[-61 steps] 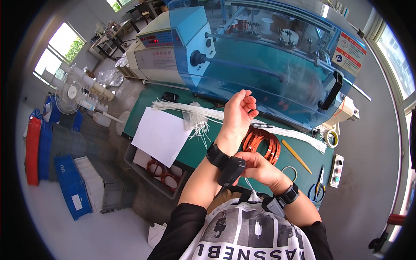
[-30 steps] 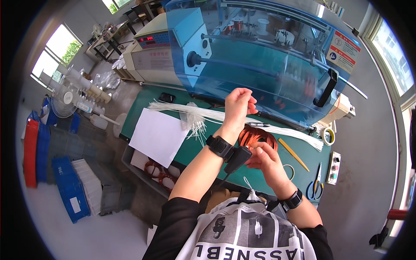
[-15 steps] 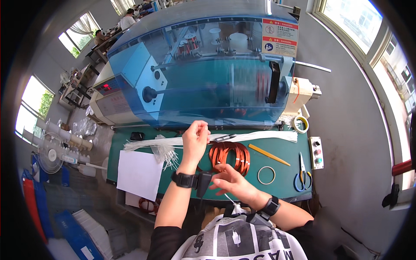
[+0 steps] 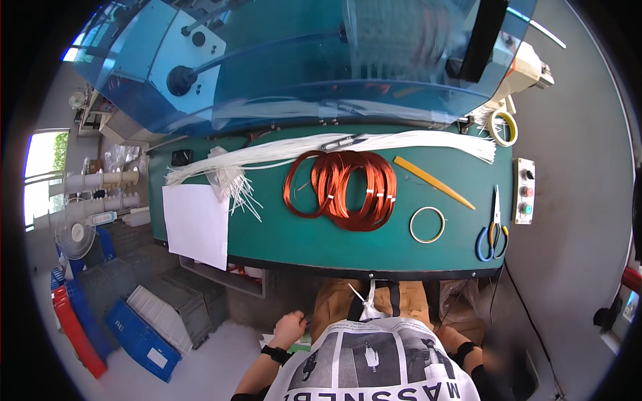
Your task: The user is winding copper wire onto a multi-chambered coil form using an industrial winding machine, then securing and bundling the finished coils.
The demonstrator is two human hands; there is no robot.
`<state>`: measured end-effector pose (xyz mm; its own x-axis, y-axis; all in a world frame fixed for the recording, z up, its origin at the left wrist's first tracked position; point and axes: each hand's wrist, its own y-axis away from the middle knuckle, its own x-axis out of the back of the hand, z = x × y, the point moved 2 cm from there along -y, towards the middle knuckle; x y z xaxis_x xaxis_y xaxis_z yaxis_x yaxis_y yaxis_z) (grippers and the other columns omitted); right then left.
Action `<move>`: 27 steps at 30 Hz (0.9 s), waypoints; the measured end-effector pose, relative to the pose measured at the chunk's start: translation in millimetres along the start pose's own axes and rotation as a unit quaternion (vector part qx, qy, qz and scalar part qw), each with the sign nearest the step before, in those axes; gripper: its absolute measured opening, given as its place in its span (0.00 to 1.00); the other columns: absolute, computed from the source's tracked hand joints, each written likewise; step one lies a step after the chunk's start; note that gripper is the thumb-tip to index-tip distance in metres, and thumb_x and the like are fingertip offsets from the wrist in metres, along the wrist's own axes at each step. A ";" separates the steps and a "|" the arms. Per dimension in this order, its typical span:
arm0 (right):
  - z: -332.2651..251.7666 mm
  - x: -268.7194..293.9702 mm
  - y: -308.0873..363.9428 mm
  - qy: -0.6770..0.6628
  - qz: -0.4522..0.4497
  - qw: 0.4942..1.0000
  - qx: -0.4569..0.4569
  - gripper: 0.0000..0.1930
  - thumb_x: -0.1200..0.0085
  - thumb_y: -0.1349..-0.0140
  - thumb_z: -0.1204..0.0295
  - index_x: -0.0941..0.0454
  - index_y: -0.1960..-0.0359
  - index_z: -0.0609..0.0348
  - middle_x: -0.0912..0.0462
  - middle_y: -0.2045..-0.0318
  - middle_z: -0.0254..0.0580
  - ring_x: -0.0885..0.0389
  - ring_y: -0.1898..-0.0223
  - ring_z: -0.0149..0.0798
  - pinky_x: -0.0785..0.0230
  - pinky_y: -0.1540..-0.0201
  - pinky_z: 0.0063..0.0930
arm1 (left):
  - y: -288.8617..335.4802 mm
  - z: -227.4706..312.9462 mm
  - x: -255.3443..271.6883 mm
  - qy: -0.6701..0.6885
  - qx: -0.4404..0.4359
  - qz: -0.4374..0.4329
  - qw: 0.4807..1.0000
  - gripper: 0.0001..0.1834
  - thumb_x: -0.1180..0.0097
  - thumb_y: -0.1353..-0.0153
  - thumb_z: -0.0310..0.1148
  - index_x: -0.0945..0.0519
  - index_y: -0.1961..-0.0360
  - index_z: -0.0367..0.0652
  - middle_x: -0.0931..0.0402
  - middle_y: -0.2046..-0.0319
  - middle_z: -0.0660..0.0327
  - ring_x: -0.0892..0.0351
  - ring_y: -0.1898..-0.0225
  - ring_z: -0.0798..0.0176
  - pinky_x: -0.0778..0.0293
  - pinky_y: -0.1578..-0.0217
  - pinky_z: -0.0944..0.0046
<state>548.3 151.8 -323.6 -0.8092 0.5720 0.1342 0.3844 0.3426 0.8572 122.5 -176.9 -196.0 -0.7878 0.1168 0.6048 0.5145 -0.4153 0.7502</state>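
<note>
Copper wire coils (image 4: 344,190) on green bench (image 4: 301,240); left hand (image 4: 289,329) fingers curled, right unseen.

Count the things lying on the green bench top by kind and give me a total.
Copper wire coils: 1 bunch
White strip bundles: 1
White paper sheets: 1
Yellow sticks: 1
Yellow rings: 1
Scissors: 1
Tape rolls: 1
Total: 7

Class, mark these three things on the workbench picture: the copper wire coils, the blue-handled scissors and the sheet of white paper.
copper wire coils (image 4: 348,190), head view, on the thick bundle of red-orange loops.
blue-handled scissors (image 4: 493,230), head view, where the blades meet the handles.
sheet of white paper (image 4: 197,224), head view, middle of the sheet.
</note>
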 end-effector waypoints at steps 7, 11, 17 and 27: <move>-67.8 182.5 -77.5 -0.096 0.403 0.910 0.012 0.13 0.49 0.43 0.64 0.22 0.59 0.55 0.20 0.61 0.49 0.23 0.59 0.54 0.30 0.57 0.44 | -99.2 73.2 73.6 -0.015 -0.191 0.418 0.888 0.05 0.47 0.46 0.26 0.28 0.68 0.40 0.29 0.74 0.55 0.29 0.71 0.47 0.32 0.69 0.53; -39.3 148.0 -167.3 -0.086 0.355 0.929 0.052 0.14 0.50 0.42 0.62 0.22 0.58 0.55 0.20 0.58 0.48 0.23 0.56 0.51 0.31 0.53 0.42 | -117.4 62.1 67.9 -0.038 -0.225 0.461 0.858 0.05 0.47 0.47 0.26 0.28 0.68 0.41 0.31 0.77 0.55 0.30 0.74 0.49 0.35 0.72 0.53; -71.1 129.6 -301.3 -0.112 0.252 0.957 -0.086 0.20 0.50 0.43 0.56 0.24 0.53 0.54 0.21 0.52 0.47 0.23 0.50 0.48 0.33 0.47 0.40 | -124.7 56.7 59.5 -0.010 -0.219 0.513 0.830 0.03 0.50 0.46 0.22 0.27 0.69 0.38 0.33 0.79 0.56 0.31 0.77 0.53 0.35 0.75 0.56; -74.8 98.3 -326.9 -0.112 0.310 0.940 -0.081 0.18 0.52 0.44 0.57 0.18 0.64 0.57 0.18 0.62 0.52 0.19 0.57 0.51 0.27 0.53 0.42 | -131.3 70.1 65.8 0.022 -0.255 0.554 0.792 0.02 0.48 0.48 0.23 0.28 0.73 0.40 0.30 0.79 0.57 0.29 0.78 0.54 0.33 0.75 0.57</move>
<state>309.9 40.3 -553.5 -0.3302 0.7732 0.5413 0.6638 -0.2175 0.7156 26.8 -51.4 -236.1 0.0343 -0.6019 0.7978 0.7033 -0.5526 -0.4472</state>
